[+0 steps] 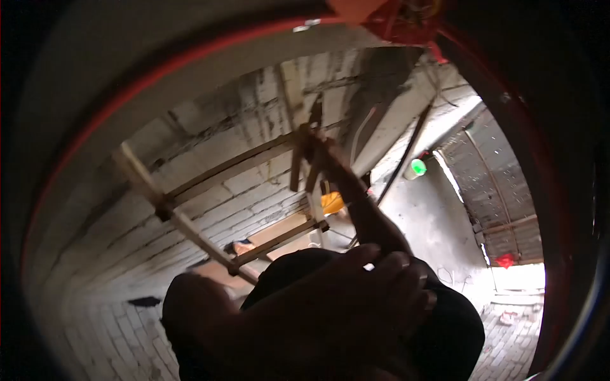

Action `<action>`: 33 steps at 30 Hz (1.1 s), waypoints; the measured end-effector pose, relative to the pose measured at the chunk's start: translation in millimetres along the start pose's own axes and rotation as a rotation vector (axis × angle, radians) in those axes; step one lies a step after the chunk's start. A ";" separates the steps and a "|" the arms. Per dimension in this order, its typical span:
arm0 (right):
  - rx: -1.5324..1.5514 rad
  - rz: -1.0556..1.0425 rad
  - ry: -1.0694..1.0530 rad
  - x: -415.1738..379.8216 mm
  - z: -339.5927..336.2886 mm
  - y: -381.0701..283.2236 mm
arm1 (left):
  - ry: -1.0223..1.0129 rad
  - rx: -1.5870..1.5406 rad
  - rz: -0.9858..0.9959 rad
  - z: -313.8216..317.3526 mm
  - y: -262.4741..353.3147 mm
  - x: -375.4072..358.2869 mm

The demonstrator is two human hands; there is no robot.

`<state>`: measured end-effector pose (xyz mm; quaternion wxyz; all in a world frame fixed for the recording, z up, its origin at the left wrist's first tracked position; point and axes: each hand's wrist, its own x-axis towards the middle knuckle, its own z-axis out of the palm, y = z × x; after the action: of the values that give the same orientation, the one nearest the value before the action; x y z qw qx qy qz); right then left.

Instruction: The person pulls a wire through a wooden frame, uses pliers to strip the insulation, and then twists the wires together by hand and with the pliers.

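My right hand (312, 145) is raised near the upper middle, small and blurred, its fingers closed round a dark pliers-like tool (296, 170). The tool's two handle-like ends point down and a dark tip points up, beside a wooden frame (197, 238). Large and dark in the foreground lies my left hand (381, 286), below the right forearm. Its fingers are curled, with a small bright spot near the fingertips; what it holds, if anything, is hidden.
A block wall (254, 184) stands behind the frame. An orange-yellow object (332, 202) shows behind the right forearm. Further right are a green-and-white container (417, 168), a grey wall (426, 216) and a red object (505, 260). A red-edged rim (136, 89) curves round the view.
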<state>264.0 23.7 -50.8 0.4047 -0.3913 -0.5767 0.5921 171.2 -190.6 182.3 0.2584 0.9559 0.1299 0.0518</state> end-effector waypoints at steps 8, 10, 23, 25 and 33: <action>0.321 -0.109 -0.114 -62.7 -3.0 -2.7 | 0.494 -0.445 -0.628 28.2 -63.8 -53.7; 0.248 -0.219 -0.174 -79.5 -6.4 10.3 | 0.496 -0.375 -0.982 72.0 -141.3 -71.8; -0.021 0.039 -0.412 -115.0 -11.7 10.7 | 1.532 -1.321 -0.507 85.0 -233.9 -60.2; -0.234 -0.407 -0.325 -107.5 -18.1 38.0 | 1.525 -1.199 -0.479 70.5 -214.6 -49.2; 0.023 0.072 -0.444 -88.0 -54.4 27.8 | 1.336 -1.471 -0.065 92.5 -214.0 -74.6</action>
<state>346.1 -38.5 -80.4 0.2508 -0.2668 -0.6305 0.6844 67.4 -77.3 -8.3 0.6619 0.3284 0.2105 0.6400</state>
